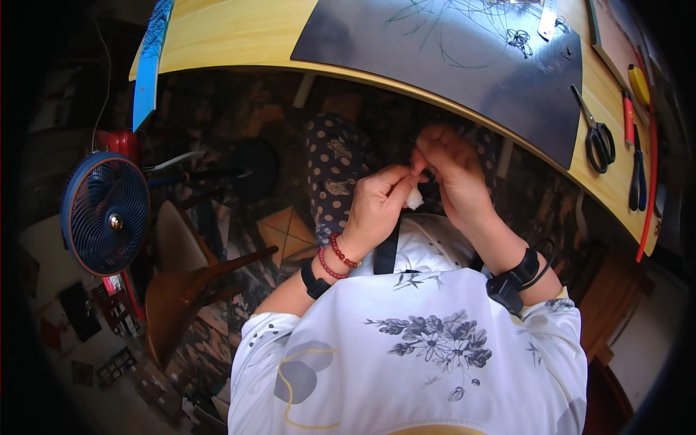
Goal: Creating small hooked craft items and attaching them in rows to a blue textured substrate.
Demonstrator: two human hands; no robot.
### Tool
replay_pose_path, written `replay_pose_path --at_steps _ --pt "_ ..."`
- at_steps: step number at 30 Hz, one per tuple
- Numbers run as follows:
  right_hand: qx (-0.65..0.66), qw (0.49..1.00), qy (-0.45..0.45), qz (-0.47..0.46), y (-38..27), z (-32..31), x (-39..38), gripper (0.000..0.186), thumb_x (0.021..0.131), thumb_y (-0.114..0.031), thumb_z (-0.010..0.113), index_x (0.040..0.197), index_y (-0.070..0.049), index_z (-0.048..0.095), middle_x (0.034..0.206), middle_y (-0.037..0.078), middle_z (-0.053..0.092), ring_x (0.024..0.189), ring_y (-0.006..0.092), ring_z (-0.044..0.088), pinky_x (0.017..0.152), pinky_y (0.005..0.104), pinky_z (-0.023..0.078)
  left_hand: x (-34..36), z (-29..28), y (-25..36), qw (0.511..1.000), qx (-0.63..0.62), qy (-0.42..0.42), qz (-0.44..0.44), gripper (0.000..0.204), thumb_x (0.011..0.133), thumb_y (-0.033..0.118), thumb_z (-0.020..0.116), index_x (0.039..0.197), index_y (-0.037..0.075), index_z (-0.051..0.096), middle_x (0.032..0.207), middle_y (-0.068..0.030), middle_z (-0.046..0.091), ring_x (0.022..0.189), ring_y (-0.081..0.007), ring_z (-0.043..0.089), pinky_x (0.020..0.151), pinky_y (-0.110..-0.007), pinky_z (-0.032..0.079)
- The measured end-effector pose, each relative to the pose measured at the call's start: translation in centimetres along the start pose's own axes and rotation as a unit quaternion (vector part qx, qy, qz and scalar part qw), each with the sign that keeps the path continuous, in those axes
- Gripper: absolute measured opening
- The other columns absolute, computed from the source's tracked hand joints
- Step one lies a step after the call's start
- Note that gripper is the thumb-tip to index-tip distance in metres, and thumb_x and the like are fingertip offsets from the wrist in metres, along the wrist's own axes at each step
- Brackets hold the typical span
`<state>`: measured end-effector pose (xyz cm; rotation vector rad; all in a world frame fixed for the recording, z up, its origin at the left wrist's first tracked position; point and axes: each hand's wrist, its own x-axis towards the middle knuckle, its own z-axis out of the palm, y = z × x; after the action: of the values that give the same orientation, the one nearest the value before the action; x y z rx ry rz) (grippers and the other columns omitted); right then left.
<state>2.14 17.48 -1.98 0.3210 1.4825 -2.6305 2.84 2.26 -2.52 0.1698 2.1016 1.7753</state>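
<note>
Above my lap, below the table's near edge, my left hand (378,203) has its thumb and forefinger pinched together at a small white item (414,198), its exact kind unclear. My right hand (454,174) is beside it, fingertips curled close to my left fingertips; what lies between them is too small to make out. On the dark mat (464,87) above are tangled dark green threads (519,42) and a metal ruler (547,18). Black-handled scissors (599,145) rest at the mat's right.
The yellow wooden table (225,43) spans the top and right, holding red and yellow-handled tools (628,116), pliers (638,181) and a blue strip (148,87) at its left end. A blue fan (105,199) and a brown chair (170,304) stand on my left.
</note>
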Motion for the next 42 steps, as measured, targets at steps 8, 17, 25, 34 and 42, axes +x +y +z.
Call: replay_pose_path --at_steps 8,17,25,34,42 --pt "-0.009 1.0 -0.003 0.024 0.2 0.0 -0.6 0.017 0.09 -0.011 0.061 0.104 -0.001 0.058 0.079 0.0 0.055 0.069 0.0069 0.048 0.063 0.0235 0.038 0.2 0.3 -0.3 0.948 0.209 -0.013 0.24 0.007 0.086 0.001 0.061 0.091 0.001 0.066 0.083 -0.0141 0.064 0.077 -0.0329 0.063 0.068 -0.038 0.051" --pt "-0.044 0.998 0.034 0.037 0.2 0.2 -1.1 0.017 0.088 -0.01 0.062 0.102 -0.001 0.062 0.089 0.0 0.06 0.08 0.0066 0.054 0.071 0.0219 0.042 0.0 0.7 -0.7 0.934 0.23 -0.036 0.27 0.002 0.084 0.003 0.061 0.085 0.002 0.061 0.083 -0.016 0.06 0.08 -0.036 0.06 0.068 -0.043 0.05" --pt "-0.078 0.997 0.027 0.001 -0.4 0.8 -0.9 0.014 0.089 -0.009 0.063 0.1 0.0 0.062 0.078 -0.002 0.059 0.071 0.004 0.051 0.063 0.0213 0.04 0.1 0.6 -1.0 0.934 0.212 -0.031 0.286 0.006 0.089 0.008 0.062 0.09 0.002 0.064 0.083 -0.0109 0.063 0.076 -0.0279 0.062 0.066 -0.038 0.05" --pt "-0.363 0.908 0.017 -0.207 -2.5 -0.7 -1.6 0.01 0.087 -0.003 0.069 0.093 -0.001 0.061 0.056 -0.005 0.038 0.051 0.0022 0.035 0.048 0.0217 0.029 0.0 -4.0 -0.7 0.979 -0.174 0.022 -0.107 0.03 0.092 0.024 0.07 0.118 0.01 0.067 0.104 0.0024 0.064 0.078 -0.0038 0.054 0.067 -0.017 0.04" --pt "-0.454 0.83 -0.056 -0.319 -2.6 -0.2 -1.7 0.014 0.082 0.002 0.07 0.09 -0.004 0.06 0.055 -0.002 0.04 0.046 0.0053 0.036 0.046 0.023 0.029 0.2 -3.3 2.7 0.986 -0.161 -0.029 0.02 0.009 0.088 0.0 0.071 0.097 0.002 0.071 0.094 -0.0002 0.064 0.081 -0.0072 0.059 0.075 -0.021 0.048"
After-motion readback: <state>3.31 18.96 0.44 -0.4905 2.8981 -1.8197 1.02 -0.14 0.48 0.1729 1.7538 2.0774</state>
